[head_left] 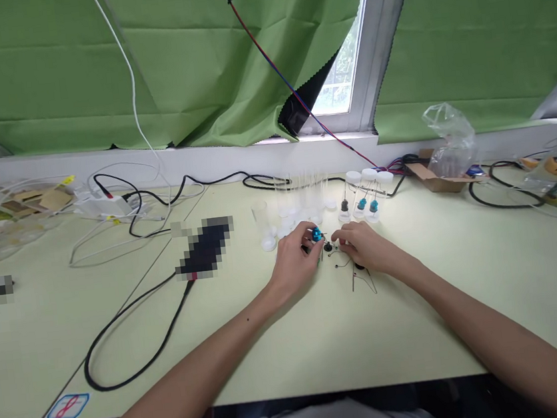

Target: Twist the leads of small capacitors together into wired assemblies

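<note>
Between the thumb and fingers of my left hand [297, 257] is a small shiny blue part [316, 234] with thin dark wire beside it. My right hand [363, 246] is close by on the right, its fingers curled together at the tips. Whatever those fingertips pinch is too small to make out. A small round black part [328, 247] with thin wire legs sits on the table between the hands. Partly under my right hand lies another black part [359, 267], its bent thin wires [365, 283] reaching toward me.
Behind my hands stand several clear tubes [302, 196] and, to their right, white-capped tubes [371, 192] holding blue and black parts. A dark blurred device [207, 245] with a looping black cable [90, 344] lies left. An open cardboard box [439, 180] with a plastic bag [451, 139] is back right.
</note>
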Demonstrator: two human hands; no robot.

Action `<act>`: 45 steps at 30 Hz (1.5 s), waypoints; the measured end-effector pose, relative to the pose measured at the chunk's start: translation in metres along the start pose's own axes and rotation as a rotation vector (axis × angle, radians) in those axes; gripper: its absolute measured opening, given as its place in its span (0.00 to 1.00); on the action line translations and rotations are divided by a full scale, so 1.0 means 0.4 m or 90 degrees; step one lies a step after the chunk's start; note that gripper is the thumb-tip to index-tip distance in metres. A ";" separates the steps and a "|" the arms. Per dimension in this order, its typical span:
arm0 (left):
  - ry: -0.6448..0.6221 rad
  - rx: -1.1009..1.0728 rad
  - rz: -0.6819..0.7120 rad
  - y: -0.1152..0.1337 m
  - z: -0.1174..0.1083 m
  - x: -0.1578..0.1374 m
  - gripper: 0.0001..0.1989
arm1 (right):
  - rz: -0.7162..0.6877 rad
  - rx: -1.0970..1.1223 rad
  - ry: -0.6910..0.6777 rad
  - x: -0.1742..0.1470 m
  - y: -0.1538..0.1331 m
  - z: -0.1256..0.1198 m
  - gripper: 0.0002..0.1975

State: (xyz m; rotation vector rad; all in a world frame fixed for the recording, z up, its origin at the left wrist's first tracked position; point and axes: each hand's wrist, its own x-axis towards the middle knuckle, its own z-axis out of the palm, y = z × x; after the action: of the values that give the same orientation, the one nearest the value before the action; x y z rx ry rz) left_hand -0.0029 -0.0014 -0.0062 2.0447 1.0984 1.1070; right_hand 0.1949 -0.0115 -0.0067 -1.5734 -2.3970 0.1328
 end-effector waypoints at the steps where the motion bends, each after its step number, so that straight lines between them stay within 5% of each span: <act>1: 0.001 -0.002 -0.001 0.000 0.000 0.000 0.08 | 0.003 0.001 -0.004 0.000 -0.001 0.000 0.14; 20: 0.010 0.009 0.008 0.002 -0.003 0.001 0.09 | 0.019 0.037 0.046 0.000 0.003 0.001 0.14; 45: 0.042 0.141 0.010 -0.006 -0.021 0.007 0.07 | -0.117 0.165 0.435 0.001 -0.020 -0.007 0.15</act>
State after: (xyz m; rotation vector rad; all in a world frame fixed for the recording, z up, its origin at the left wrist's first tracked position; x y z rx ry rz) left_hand -0.0102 0.0029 -0.0028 2.2017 1.2901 1.1090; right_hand 0.1884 -0.0146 -0.0020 -1.0490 -1.8753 -0.1127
